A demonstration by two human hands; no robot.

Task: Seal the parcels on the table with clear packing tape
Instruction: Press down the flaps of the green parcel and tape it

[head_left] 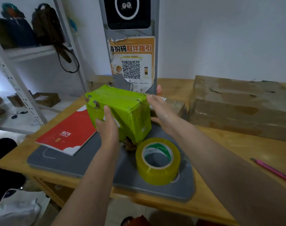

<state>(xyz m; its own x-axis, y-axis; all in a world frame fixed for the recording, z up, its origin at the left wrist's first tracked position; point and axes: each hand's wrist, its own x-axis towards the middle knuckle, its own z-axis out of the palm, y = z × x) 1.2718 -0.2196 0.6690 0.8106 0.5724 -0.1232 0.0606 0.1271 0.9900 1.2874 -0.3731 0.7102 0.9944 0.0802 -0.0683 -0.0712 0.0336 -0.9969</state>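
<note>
A green parcel (122,110), torn at its lower corner, stands tilted on the grey scanner base (70,162) in the middle of the table. My left hand (108,126) presses flat against its near face with straight fingers. My right hand (161,110) lies along the parcel's right side, fingers straight, one fingertip showing behind the box. A roll of clear yellowish packing tape (157,161) lies flat on the grey base just in front of the parcel, between my forearms.
A red notebook (69,132) lies on the base at the left. Large brown taped parcels (240,106) fill the table's right back. A pink cutter (272,170) lies at the right. The grey scanner post (132,46) rises behind the parcel. Metal shelving (25,79) stands left.
</note>
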